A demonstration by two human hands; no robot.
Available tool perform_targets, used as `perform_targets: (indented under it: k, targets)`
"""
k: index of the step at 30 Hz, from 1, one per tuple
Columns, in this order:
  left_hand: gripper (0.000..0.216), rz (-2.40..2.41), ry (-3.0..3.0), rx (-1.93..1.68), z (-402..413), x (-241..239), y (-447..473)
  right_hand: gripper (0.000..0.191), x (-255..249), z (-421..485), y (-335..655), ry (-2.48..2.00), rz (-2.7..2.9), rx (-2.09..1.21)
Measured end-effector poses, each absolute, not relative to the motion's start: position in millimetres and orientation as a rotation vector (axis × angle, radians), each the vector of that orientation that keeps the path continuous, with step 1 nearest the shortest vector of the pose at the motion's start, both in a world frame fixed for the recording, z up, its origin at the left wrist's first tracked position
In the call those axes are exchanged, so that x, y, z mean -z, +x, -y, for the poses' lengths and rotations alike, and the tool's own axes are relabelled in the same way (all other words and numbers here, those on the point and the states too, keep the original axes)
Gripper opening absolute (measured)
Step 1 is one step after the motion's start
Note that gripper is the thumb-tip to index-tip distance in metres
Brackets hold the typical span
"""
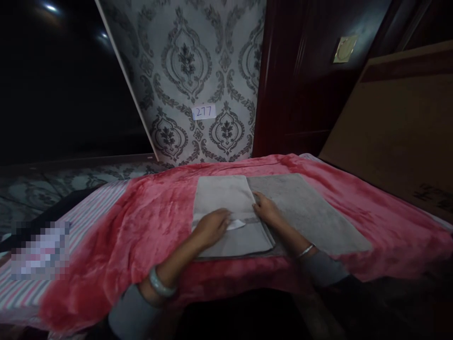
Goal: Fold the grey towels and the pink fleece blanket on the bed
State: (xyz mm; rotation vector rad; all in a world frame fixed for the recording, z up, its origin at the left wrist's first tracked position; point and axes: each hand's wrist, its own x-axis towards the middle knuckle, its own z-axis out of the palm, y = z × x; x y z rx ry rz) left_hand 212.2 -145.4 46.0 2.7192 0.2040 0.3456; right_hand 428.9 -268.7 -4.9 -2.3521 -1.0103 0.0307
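Observation:
A light grey folded cloth (226, 193), perhaps a garment or a cover, lies in layers over the left part of a darker grey cloth (304, 212). A band runs across its middle, where a small white tag-like piece (236, 225) stands out. My left hand (211, 228), slightly blurred, has its fingers drawn together at the left end of this white piece. At the right edge of the folded cloth is my right hand (267, 210), its fingers curled round that edge. Some fingertips of both hands are hidden.
Under the cloths spreads a red plush blanket (159, 212), with a striped sheet (95, 208) showing at the left. A large dark screen (71, 85) stands back left, and a big cardboard box (396, 123) leans at the right. Patterned wallpaper bears a paper marked 277 (204, 111).

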Motion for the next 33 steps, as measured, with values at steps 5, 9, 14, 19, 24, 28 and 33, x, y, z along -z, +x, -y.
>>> perform_targets:
  k: [5, 9, 14, 19, 24, 28, 33]
  targets:
    - [0.051, -0.596, 2.954, -0.075, 84.3, -58.3, 250.5, 0.054, -16.4, 240.0, 424.2, -2.256, 1.23, 0.099]
    - [0.058, -0.73, 2.99, -0.084, 65.2, -49.0, 275.0, 0.061, -26.2, 196.7, 417.9, -2.219, 1.415, 0.107]
    - [0.06, -0.683, 3.1, -0.168, 61.4, -20.1, 279.9, 0.061, -7.4, 182.3, 421.9, -2.326, 1.584, 0.061]
    - [0.058, -0.667, 3.129, -0.189, 64.6, -10.8, 276.9, 0.068, 12.1, 193.4, 426.2, -2.447, 1.481, 0.063]
    - [0.058, -0.665, 3.118, -0.187, 64.6, -13.7, 277.0, 0.07, 8.0, 193.2, 428.1, -2.494, 1.453, 0.008]
    - [0.058, -0.642, 3.12, -0.22, 63.0, -10.9, 277.4, 0.063, -10.5, 182.3, 439.1, -2.532, 1.478, -0.048]
    - [0.058, -0.642, 3.113, -0.265, 61.9, -4.6, 277.5, 0.062, -17.7, 162.1, 460.0, -2.437, 1.611, 0.064]
